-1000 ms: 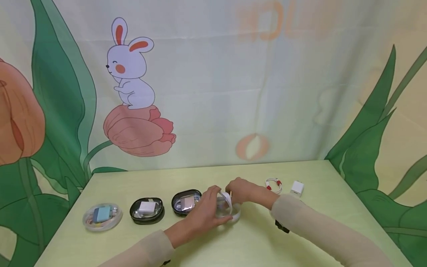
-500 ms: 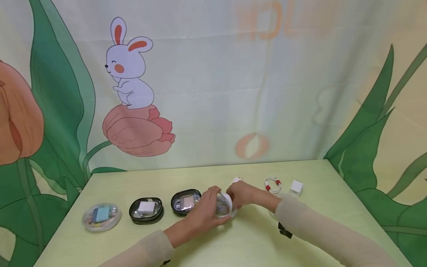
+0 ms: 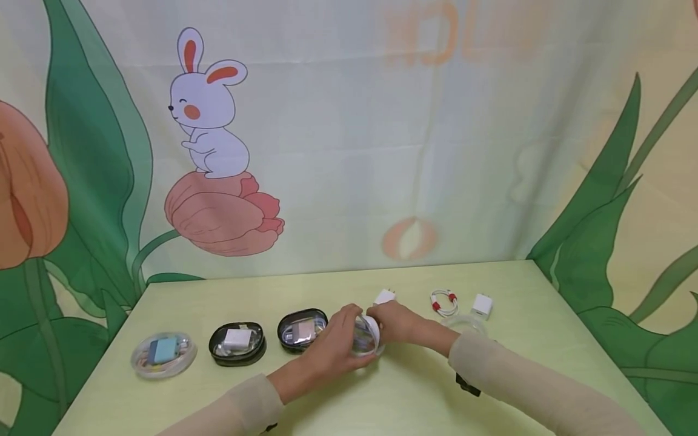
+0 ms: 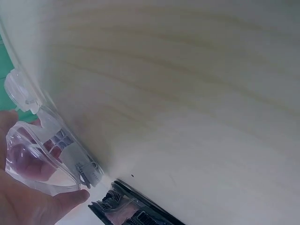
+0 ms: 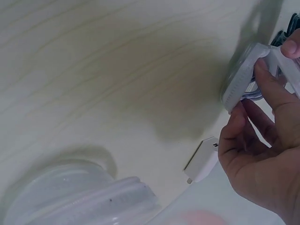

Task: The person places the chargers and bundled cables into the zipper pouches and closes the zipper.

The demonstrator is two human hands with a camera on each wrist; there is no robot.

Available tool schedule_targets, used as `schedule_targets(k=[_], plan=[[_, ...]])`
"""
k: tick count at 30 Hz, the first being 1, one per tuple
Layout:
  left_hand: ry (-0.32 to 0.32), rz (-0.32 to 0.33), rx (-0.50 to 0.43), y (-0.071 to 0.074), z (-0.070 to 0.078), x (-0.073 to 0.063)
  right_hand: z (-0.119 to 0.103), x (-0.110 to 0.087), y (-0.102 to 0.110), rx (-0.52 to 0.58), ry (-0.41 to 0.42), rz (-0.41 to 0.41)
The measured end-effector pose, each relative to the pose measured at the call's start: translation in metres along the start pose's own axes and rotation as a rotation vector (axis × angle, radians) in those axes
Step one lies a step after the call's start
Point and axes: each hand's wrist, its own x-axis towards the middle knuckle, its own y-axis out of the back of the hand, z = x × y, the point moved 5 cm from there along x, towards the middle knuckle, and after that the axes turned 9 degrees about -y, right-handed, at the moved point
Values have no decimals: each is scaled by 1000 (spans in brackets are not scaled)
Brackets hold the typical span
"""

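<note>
Inside the surface's far edge (image 3: 316, 289), left hand (image 3: 334, 346) and right hand (image 3: 400, 321) pinch a clear case (image 3: 363, 339) whose tilt could spill its cable (image 5: 254, 95).

Reaches inward from below with beige-sleeved left forearm (image 3: 231, 404) and right forearm (image 3: 529, 372), left hand (image 3: 336, 339) close beside right hand (image 3: 398, 321). Grips with the left, thumb (image 4: 68, 201) parted from curved fingers (image 3: 342, 321); pinches with the right, fingers bent.

The counter (image 3: 414, 393) bears a clear case (image 3: 180, 361) and two black cases (image 3: 238, 359) at nine o'clock, a charger (image 3: 384, 295) at one, coiled cable (image 3: 452, 298) and second charger (image 3: 481, 306) at two, translucent case (image 3: 473, 321) at three.
</note>
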Motion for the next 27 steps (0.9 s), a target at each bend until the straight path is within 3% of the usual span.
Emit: schedule_targets(k=[9, 14, 16, 19, 22, 27], plan=[[3, -20, -10, -1, -1, 1, 0, 3, -1, 4, -14, -29], [14, -29, -20, 0, -1, 2, 9, 4, 8, 73, 20, -140], [27, -37, -31, -1, -2, 2, 18, 6, 15, 124, 34, -170], [48, -50, -38, -1, -4, 1, 38, 10, 27, 170, 21, -152], [60, -57, -36, -2, -5, 2, 61, 16, 32, 142, -16, -114], [47, -53, -28, -2, -5, 2, 89, 23, 28, 60, -55, -139]])
